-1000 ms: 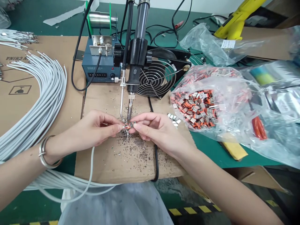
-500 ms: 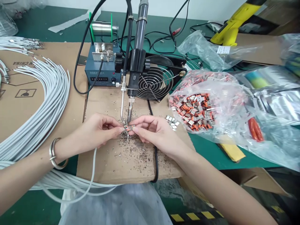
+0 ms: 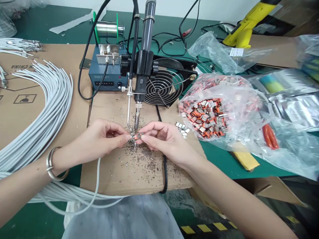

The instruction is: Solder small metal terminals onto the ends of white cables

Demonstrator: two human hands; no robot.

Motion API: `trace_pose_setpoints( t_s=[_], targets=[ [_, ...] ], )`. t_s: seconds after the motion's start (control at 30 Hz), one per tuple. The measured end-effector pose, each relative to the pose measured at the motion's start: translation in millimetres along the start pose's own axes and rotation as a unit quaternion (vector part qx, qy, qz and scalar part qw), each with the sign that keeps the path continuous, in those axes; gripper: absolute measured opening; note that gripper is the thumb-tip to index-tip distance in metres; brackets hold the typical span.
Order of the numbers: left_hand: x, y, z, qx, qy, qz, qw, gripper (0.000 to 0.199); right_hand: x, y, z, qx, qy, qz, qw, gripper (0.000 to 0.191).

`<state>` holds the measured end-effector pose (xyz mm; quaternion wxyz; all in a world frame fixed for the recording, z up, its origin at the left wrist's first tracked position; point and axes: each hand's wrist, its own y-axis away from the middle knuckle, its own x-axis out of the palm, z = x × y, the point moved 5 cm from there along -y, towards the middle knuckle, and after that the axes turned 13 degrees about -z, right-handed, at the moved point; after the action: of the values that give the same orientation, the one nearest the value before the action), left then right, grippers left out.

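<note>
Between thumb and finger, my left hand (image 3: 112, 136) pinches the end of a white cable (image 3: 98, 176), which hangs down below the palm. My right hand (image 3: 161, 136) is closed on a small orange-and-metal USB connector (image 3: 138, 135). Cable end and connector meet right under the tip of the soldering iron (image 3: 137, 121), which is clamped upright in a stand. Beside the iron, a thin metal solder feed tube (image 3: 129, 114) bends in toward the same spot. Whether the tip touches the connector I cannot tell.
Bundled white cables (image 3: 58, 99) lie on the left. Behind stand a blue soldering station (image 3: 106, 74) with a solder spool (image 3: 107, 29) and a black fan (image 3: 163, 87). A plastic bag of connectors (image 3: 211, 118) sits at right, near loose metal pieces (image 3: 182, 129). Solder bits litter the cardboard (image 3: 112, 181).
The view has shifted very slightly. Both hands keep their pinch below the iron, and the connector appears turned a little, showing more orange.
</note>
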<state>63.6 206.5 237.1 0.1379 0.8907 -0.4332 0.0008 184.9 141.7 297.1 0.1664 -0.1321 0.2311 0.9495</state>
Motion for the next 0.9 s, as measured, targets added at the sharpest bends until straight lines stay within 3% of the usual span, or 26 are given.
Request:
trace_pose_setpoints(
  t_s=[0.2, 0.4, 0.67, 0.9],
  targets=[
    [-0.1, 1.1, -0.4, -0.049, -0.006, -0.002, 0.999, 0.024, 0.1, -1.1, 0.2, -0.010, -0.017, 0.009, 1.000, 0.010],
    [-0.9, -2.2, 3.6, -0.020, -0.020, -0.003, 1.000, 0.026, 1.0, -1.6, 0.0, 0.019, 0.003, -0.015, 1.000, 0.009],
    [-2.4, 1.6, -0.1, -0.042, -0.022, -0.013, 0.999, 0.025, -0.4, -2.4, -2.1, 0.011, -0.006, -0.004, 1.000, 0.012],
    [-1.3, -1.2, 3.5, -0.022, -0.019, -0.012, 0.999, 0.025, 0.6, -0.4, -0.2, 0.005, -0.001, -0.002, 1.000, 0.013]
  ],
)
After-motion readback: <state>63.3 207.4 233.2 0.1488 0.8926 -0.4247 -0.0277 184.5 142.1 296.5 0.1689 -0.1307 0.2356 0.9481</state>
